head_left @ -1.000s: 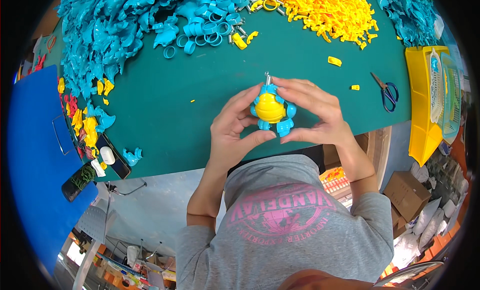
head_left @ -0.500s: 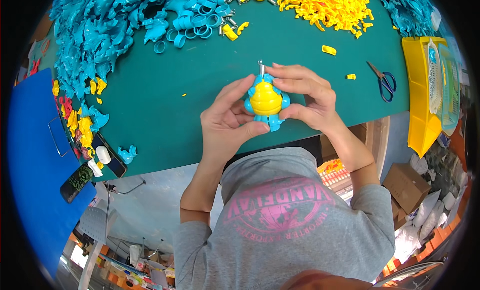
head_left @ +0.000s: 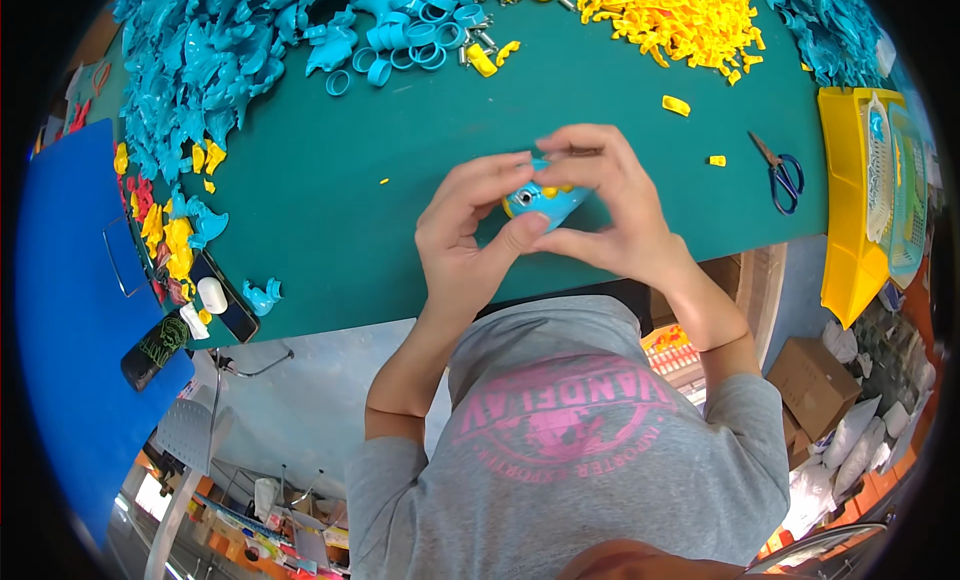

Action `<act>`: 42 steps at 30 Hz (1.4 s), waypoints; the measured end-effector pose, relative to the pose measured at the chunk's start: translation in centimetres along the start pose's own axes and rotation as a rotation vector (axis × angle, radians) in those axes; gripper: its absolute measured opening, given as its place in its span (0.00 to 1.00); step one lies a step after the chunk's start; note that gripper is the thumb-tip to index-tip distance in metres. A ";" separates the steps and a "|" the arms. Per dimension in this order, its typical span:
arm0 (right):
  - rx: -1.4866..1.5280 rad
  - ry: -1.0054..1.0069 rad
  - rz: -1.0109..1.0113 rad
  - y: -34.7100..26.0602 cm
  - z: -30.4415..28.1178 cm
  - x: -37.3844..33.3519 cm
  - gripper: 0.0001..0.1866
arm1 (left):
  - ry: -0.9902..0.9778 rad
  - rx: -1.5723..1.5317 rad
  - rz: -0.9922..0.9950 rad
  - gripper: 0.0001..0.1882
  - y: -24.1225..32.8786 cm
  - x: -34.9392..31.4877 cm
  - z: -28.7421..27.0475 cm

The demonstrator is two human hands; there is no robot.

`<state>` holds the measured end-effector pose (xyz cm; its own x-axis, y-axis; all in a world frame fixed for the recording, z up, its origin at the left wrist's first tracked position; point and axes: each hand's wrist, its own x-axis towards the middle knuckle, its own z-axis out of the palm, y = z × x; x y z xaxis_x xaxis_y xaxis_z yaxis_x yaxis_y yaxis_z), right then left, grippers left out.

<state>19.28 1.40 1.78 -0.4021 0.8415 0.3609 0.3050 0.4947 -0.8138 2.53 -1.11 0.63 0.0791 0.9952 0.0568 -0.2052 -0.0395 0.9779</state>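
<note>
Between my two hands is a small blue and yellow plastic toy figure (head_left: 556, 212), held just above the green tabletop (head_left: 350, 200). One round eye shows on the figure's left part, with yellow bits along its top edge. My left hand (head_left: 470, 220) grips the eye end, thumb below and fingers above. Wrapped round the other end, my right hand (head_left: 615, 205) has its fingers over the top and its thumb underneath. Both hands cover much of the toy, and the metal piece at its end is out of sight.
Heaps of blue plastic parts (head_left: 200, 80) and yellow parts (head_left: 670, 20) lie along the far side, with blue rings (head_left: 425, 55) between them. Scissors (head_left: 780, 175) lie at right beside a yellow bin (head_left: 845, 210). Phones (head_left: 235, 310) and loose parts sit at left.
The toy has been turned over: its yellow ridged face and the metal piece no longer show, and its blue side with an eye does. Both hands have shifted their grip round it.
</note>
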 end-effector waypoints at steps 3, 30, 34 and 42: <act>0.306 -0.107 0.147 1.0 -0.7 0.3 0.28 | 0.044 0.172 0.082 0.15 0.2 -0.1 -0.1; 0.481 0.276 0.581 3.7 -5.1 -1.4 0.27 | 0.004 0.407 -0.209 0.10 0.5 5.3 -1.3; 0.520 0.268 0.588 3.5 -4.7 -0.9 0.26 | -0.120 0.489 -0.053 0.14 -0.8 3.1 0.8; 0.420 0.146 0.564 2.7 -2.8 -1.1 0.26 | -0.085 0.963 0.226 0.27 -2.7 1.3 -0.9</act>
<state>22.94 2.43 0.46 -0.1526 0.9793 -0.1329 0.0625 -0.1246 -0.9902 2.27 0.40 -2.15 0.2134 0.9473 0.2390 0.6532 -0.3202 0.6861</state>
